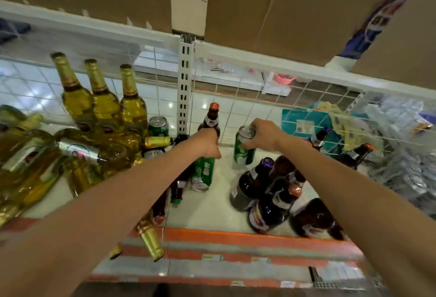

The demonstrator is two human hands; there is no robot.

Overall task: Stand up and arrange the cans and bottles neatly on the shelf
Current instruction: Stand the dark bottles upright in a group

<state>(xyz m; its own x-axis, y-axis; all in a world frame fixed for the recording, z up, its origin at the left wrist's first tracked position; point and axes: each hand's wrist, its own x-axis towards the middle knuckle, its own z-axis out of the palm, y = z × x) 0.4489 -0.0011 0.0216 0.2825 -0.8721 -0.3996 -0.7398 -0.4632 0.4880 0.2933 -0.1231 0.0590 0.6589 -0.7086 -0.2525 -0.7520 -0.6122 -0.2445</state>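
My right hand (263, 135) grips a green can (244, 153) by its top, holding it upright at the back of the white shelf (207, 204). My left hand (208, 143) is curled round an upright brown bottle (212, 117) with a red cap. Below that hand a second green can (203, 174) lies on its side. Dark brown bottles (266, 193) lie tumbled at the right. Three yellow bottles (103, 101) stand at the back left, with several more yellow bottles (35, 167) lying in a heap.
A white slotted upright (185, 84) divides the back wire grid. Another green can (158, 127) stands beside it. Cardboard boxes (283, 9) sit on the shelf above. Plastic-wrapped packs (405, 160) fill the right. An orange price rail (236, 242) runs along the front edge.
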